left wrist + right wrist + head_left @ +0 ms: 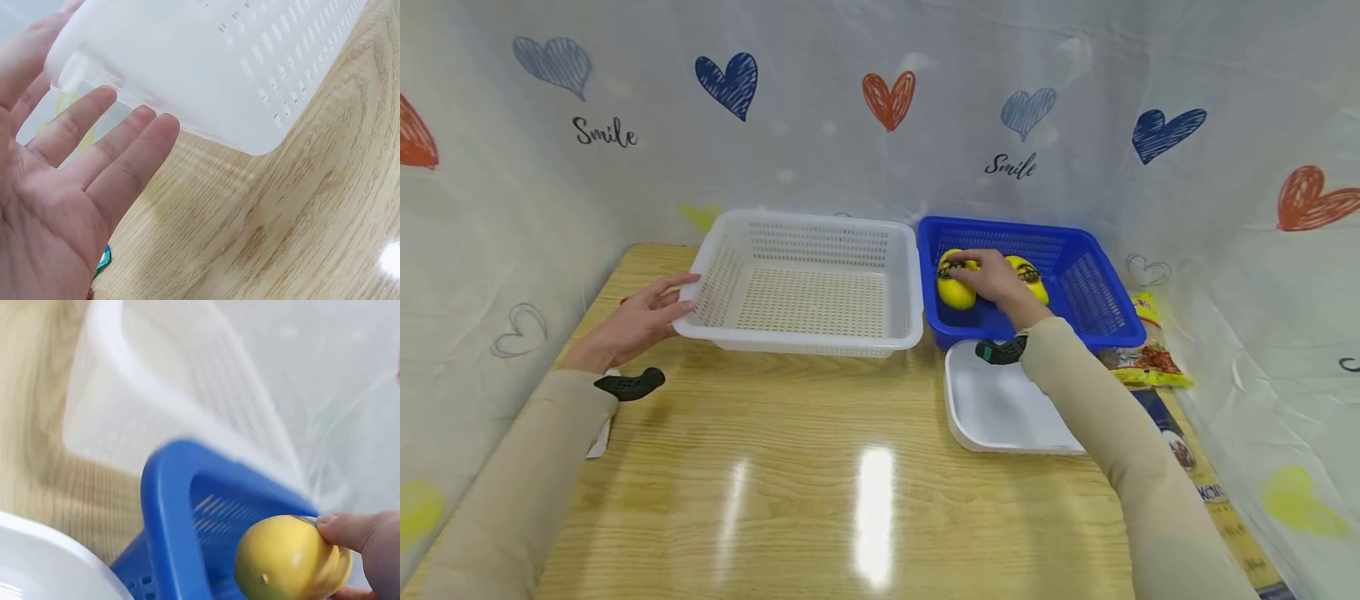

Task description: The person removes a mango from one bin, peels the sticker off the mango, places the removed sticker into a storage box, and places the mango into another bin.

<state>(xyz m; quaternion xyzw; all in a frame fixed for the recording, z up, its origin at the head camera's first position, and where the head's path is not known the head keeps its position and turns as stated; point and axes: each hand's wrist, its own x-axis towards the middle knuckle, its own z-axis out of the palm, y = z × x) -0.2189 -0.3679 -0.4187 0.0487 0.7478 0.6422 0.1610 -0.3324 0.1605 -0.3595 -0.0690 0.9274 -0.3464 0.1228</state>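
Observation:
My right hand (996,277) reaches into the blue basket (1112,287) and holds a yellow fruit (956,293) with a dark band round it. In the right wrist view the thumb presses on this fruit (281,559), which has a small nub at one end. A second yellow fruit (1028,279) with a dark marking lies in the same basket, partly behind the hand. My left hand (634,327) touches the left rim of a white basket (808,340). Its fingers are fairly straight under the rim in the left wrist view.
A white tray (1000,417) stands before the blue basket, partly under the right forearm. Snack packets (1150,350) lie along the table's right edge. Something white (599,437) lies by the left wrist. A patterned curtain (820,167) encloses the wooden table (790,467).

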